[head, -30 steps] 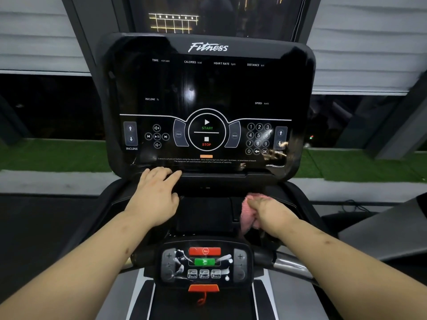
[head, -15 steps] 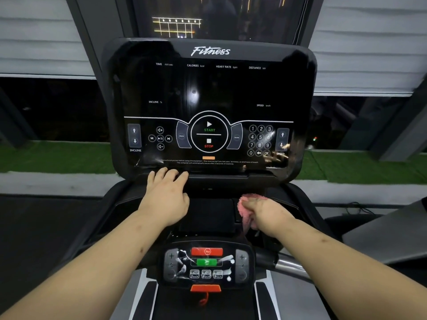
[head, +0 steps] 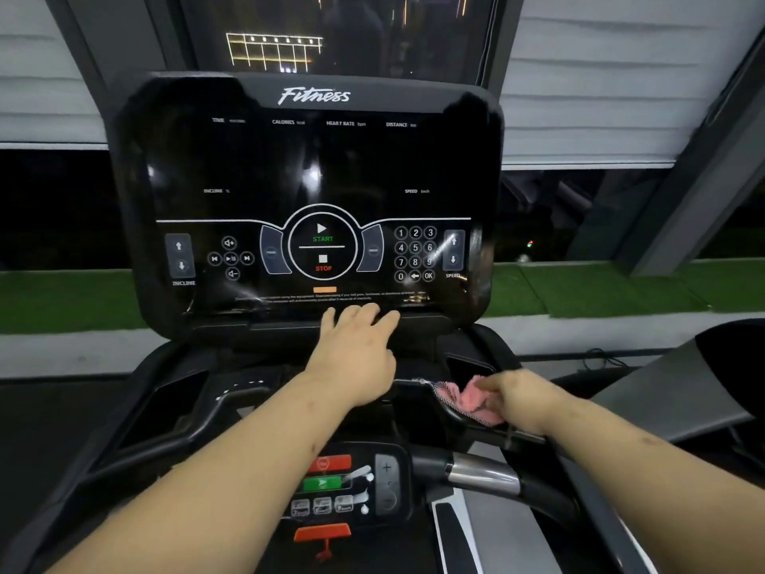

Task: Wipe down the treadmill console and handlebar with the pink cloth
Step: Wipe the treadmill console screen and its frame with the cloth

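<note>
Pink cloth (head: 465,401) is bunched in the right hand (head: 519,401), grip clamped round it, pressed on the tray rim just below the console (head: 318,171). Left hand (head: 356,360) has slid right along the console's bottom edge to under STOP, fingers flat, grip apart. I'd guess the handlebar (head: 484,476) comes next.

My left grip (head: 356,362) lies flat, fingers straight, on the ledge under the treadmill console (head: 318,167); right of it and nearer, my right grip (head: 521,399) holds the bunched pink cloth (head: 467,399) against a black bar, just beyond the handlebar (head: 484,476)
</note>
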Action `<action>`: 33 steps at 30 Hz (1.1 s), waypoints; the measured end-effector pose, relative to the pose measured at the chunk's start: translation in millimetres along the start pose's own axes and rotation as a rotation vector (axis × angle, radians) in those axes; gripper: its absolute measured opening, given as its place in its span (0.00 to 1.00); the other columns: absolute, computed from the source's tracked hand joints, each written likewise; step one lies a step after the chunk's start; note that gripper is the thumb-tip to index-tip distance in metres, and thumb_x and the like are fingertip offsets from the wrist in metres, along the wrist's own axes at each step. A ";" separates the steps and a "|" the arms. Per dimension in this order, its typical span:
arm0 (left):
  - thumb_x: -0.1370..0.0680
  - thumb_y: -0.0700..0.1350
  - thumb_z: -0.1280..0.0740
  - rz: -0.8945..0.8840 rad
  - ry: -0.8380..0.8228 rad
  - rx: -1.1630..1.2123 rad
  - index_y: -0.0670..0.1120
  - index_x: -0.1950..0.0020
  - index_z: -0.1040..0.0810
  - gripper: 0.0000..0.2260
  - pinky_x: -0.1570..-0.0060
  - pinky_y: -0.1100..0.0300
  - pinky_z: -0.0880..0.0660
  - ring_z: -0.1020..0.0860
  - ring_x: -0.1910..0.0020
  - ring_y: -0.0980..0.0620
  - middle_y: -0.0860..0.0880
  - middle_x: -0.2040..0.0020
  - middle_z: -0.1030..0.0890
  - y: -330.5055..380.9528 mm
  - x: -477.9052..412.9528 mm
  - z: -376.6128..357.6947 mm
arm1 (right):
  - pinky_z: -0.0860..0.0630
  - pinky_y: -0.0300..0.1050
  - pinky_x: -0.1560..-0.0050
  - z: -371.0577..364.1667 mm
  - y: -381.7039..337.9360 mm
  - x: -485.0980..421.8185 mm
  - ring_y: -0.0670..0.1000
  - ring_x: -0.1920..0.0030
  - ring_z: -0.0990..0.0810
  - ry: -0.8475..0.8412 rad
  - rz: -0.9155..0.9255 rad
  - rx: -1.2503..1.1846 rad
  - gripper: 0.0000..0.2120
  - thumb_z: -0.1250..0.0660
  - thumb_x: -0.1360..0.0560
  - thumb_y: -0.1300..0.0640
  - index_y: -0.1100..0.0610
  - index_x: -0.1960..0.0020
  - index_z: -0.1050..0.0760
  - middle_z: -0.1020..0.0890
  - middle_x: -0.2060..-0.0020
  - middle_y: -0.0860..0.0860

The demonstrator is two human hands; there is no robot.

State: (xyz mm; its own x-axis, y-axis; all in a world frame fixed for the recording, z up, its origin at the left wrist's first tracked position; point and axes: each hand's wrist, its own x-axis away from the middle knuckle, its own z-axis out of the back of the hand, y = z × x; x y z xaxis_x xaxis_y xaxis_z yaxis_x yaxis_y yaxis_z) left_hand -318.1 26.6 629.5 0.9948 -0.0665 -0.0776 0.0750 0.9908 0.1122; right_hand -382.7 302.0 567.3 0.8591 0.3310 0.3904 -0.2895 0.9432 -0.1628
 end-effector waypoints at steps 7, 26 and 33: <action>0.18 0.52 0.41 -0.034 -0.017 -0.016 0.53 0.17 0.47 0.30 0.22 0.39 0.48 0.44 0.21 0.44 0.47 0.19 0.43 47.0 -20.0 -14.2 | 0.27 0.42 0.40 -33.4 -1.7 -4.4 0.54 0.40 0.20 0.001 0.075 -0.098 0.17 0.38 0.18 0.51 0.48 0.30 0.25 0.18 0.39 0.51; 0.24 0.41 0.35 -0.082 -0.144 0.069 0.55 0.16 0.47 0.38 0.23 0.47 0.44 0.43 0.23 0.48 0.52 0.20 0.41 38.2 -28.7 -2.2 | 0.23 0.54 0.42 -33.9 -37.9 -19.4 0.61 0.42 0.20 0.153 0.171 -0.112 0.15 0.38 0.18 0.53 0.57 0.34 0.27 0.20 0.42 0.58; 0.27 0.46 0.29 -0.079 -0.150 0.084 0.56 0.17 0.45 0.42 0.25 0.48 0.42 0.41 0.24 0.49 0.54 0.21 0.40 35.6 -31.4 -5.9 | 0.28 0.52 0.38 -30.9 -85.5 -45.2 0.57 0.42 0.24 0.247 0.355 0.201 0.19 0.44 0.18 0.47 0.56 0.34 0.25 0.21 0.41 0.53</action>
State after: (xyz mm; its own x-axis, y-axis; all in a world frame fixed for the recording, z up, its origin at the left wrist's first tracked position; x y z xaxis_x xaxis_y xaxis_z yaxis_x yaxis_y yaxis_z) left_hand -347.1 64.7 630.1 0.9842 -0.1670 0.0581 0.1530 0.9689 0.1944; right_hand -383.7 205.5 535.5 0.7600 0.6404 0.1112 -0.6381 0.7676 -0.0594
